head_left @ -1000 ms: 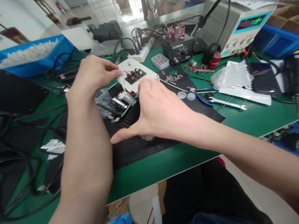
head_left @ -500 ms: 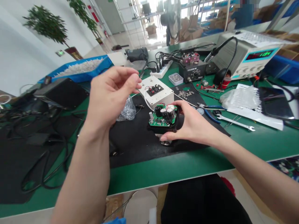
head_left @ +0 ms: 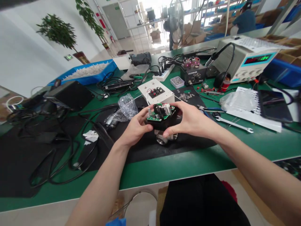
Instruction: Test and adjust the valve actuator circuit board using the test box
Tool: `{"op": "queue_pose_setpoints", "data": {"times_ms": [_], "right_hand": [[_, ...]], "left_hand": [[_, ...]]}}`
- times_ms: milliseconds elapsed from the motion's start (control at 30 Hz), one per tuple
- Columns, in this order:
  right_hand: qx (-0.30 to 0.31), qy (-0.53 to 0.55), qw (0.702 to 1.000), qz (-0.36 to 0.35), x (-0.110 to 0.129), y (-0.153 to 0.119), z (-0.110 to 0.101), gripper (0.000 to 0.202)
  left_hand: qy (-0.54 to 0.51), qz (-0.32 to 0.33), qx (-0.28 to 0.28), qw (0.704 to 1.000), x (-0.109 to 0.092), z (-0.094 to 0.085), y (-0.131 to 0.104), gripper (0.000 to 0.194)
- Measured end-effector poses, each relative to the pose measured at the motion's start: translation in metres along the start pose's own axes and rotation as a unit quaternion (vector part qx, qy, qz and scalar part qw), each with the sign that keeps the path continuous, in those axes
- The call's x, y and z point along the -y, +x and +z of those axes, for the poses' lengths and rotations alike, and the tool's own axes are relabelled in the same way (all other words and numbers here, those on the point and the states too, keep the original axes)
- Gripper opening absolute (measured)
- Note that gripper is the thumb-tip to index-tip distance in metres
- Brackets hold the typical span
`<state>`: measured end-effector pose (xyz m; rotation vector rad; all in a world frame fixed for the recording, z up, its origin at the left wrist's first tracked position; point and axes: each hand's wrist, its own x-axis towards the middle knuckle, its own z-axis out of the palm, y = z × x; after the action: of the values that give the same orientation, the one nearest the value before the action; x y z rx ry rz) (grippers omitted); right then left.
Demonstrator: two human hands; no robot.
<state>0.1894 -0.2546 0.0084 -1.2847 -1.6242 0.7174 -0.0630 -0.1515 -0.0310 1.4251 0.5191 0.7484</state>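
Note:
Between both hands is a black housing (head_left: 162, 125) with a green circuit board (head_left: 154, 117) on top, carrying several capacitors and other parts. A shiny metal pipe fitting (head_left: 162, 139) shows beneath the housing. My left hand (head_left: 138, 127) is closed on the housing's left side, thumb at the front. My right hand (head_left: 189, 121) grips its right side, with the thumb low near the metal fitting. Just behind stands a white box (head_left: 156, 91) with a small black terminal panel on its top.
A clear plastic bag (head_left: 128, 106) lies to the left, near black cables. On the right are a wrench (head_left: 235, 124), blue-handled pliers (head_left: 213, 109) and a power supply (head_left: 249, 62). Behind sit a tub of screws (head_left: 177, 82) and a soldering station (head_left: 194, 73). A person (head_left: 245, 20) is in the background.
My left hand has come down from the raised position and taken hold of the housing's left side. The right hand keeps its grip; the housing appears slightly turned. The camera view has shifted slightly.

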Motion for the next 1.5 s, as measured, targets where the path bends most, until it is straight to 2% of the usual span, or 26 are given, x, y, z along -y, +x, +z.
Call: {"op": "queue_pose_setpoints", "data": {"times_ms": [67,167,267,400,567,800,933,1067,1167,1267,1333,1400,1500], "right_hand": [[0.038,0.038,0.999,0.008,-0.003,0.006,-0.007,0.066],[0.031,0.067,0.997,0.013,-0.012,0.015,-0.006,0.051],[-0.017,0.063,0.998,0.0,-0.018,0.02,0.005,0.05],[-0.076,0.06,0.995,0.02,-0.016,0.024,0.022,0.054],[-0.104,0.026,0.994,0.025,-0.007,0.023,0.028,0.048],[-0.125,-0.011,0.992,0.026,-0.005,0.022,0.029,0.037],[-0.125,-0.015,0.992,0.017,-0.006,0.019,0.029,0.034],[-0.103,-0.013,0.994,0.016,-0.008,0.009,0.026,0.029],[-0.076,0.067,0.994,0.048,-0.011,0.0,0.021,0.043],[-0.064,0.147,0.984,0.079,-0.014,-0.008,0.018,0.054],[-0.057,0.195,0.974,0.095,-0.015,-0.012,0.018,0.057],[-0.044,0.255,0.959,0.112,-0.015,-0.015,0.02,0.055],[-0.028,0.332,0.935,0.125,-0.012,-0.017,0.027,0.052]], "left_hand": [[-0.062,-0.01,0.003,0.998,0.004,-0.002,0.0,0.089],[-0.099,-0.024,-0.004,0.995,0.009,-0.003,-0.001,0.07],[-0.111,-0.035,-0.051,0.992,0.015,-0.005,-0.001,0.052],[-0.11,-0.046,-0.118,0.986,0.023,-0.009,0.001,0.032],[-0.121,-0.063,-0.114,0.984,0.022,-0.009,0.002,0.029],[-0.154,-0.066,-0.108,0.98,0.019,-0.005,0.005,0.041],[-0.155,-0.069,-0.127,0.977,0.022,-0.008,0.004,0.038],[-0.14,-0.03,-0.105,0.984,0.022,-0.006,-0.001,0.049],[-0.105,-0.001,-0.065,0.992,0.017,0.01,-0.007,0.07],[-0.027,0.033,-0.042,0.998,0.01,0.039,-0.015,0.094],[0.03,0.041,-0.037,0.998,0.006,0.06,-0.022,0.096],[0.081,0.052,-0.058,0.994,0.004,0.074,-0.028,0.092],[0.13,0.068,-0.086,0.985,0.006,0.08,-0.036,0.096]]}}
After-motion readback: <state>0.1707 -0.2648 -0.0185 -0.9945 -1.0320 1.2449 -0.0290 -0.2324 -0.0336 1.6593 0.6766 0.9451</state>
